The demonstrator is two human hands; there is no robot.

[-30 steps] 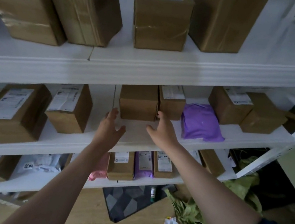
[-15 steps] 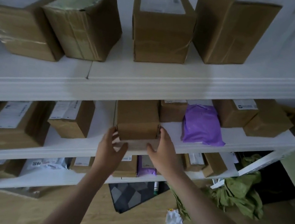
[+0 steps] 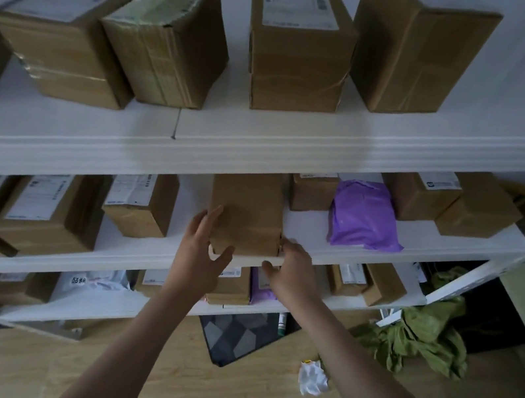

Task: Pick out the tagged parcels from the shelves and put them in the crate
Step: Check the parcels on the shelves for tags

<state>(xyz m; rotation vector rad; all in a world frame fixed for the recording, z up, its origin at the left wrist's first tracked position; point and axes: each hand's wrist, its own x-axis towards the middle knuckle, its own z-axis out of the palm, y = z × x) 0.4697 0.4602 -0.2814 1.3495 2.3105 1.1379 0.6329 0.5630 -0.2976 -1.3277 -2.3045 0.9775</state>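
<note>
The fingers (image 3: 206, 224) of the left hand (image 3: 199, 257) are spread against the left side of a brown box (image 3: 247, 210), with the thumb under its front corner. The fingers of the right hand (image 3: 290, 273) are curled around the box's lower right corner. The box is held between both hands at the front edge of the middle shelf (image 3: 420, 246), its front end jutting past the edge. A purple bag (image 3: 364, 214) lies on the same shelf to the right, and another box (image 3: 140, 202) stands to the left.
</note>
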